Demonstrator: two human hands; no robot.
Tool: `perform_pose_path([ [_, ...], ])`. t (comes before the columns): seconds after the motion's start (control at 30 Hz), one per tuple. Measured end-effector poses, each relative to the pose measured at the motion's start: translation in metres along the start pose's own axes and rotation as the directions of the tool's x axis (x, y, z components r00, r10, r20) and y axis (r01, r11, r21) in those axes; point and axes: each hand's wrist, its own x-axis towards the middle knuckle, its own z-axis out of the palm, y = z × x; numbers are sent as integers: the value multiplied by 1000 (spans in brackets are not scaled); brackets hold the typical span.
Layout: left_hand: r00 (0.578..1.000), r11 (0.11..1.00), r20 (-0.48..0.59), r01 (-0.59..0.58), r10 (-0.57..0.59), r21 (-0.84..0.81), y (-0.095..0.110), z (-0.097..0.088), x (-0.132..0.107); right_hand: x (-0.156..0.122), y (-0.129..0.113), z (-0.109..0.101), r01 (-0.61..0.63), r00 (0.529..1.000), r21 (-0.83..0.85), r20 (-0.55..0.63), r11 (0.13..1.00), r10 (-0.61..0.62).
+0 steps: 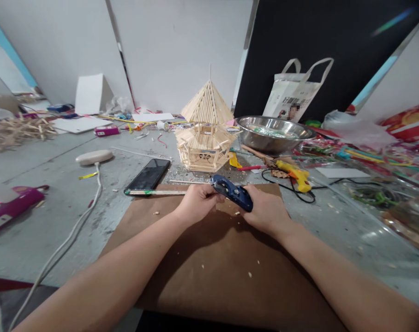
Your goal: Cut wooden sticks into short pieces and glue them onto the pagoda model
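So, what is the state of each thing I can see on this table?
left hand: shut on the wooden stick
right hand: shut on the blue cutter
phone: lying flat, screen dark
stick pavilion: upright, roof on
steel bowl: upright, not empty
yellow glue gun: lying on its side
tote bag: standing upright

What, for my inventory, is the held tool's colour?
The tool is dark blue; the head view shows it best.
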Motion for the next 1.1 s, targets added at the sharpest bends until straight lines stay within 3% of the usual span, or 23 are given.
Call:
perform_pose_path([
  [0.4,997,996,31,78,-76,-47,1,0,2,4,3,-1,-71,997,15,-17,997,71],
  [0.6,995,995,-12,95,-96,-34,-3,0,2,4,2,-3,-4,1000,41,11,999,4],
  [1.1,999,999,-44,31,-30,24,-3,2,1,1,-1,-2,2,1000,31,-4,1000,-2],
])
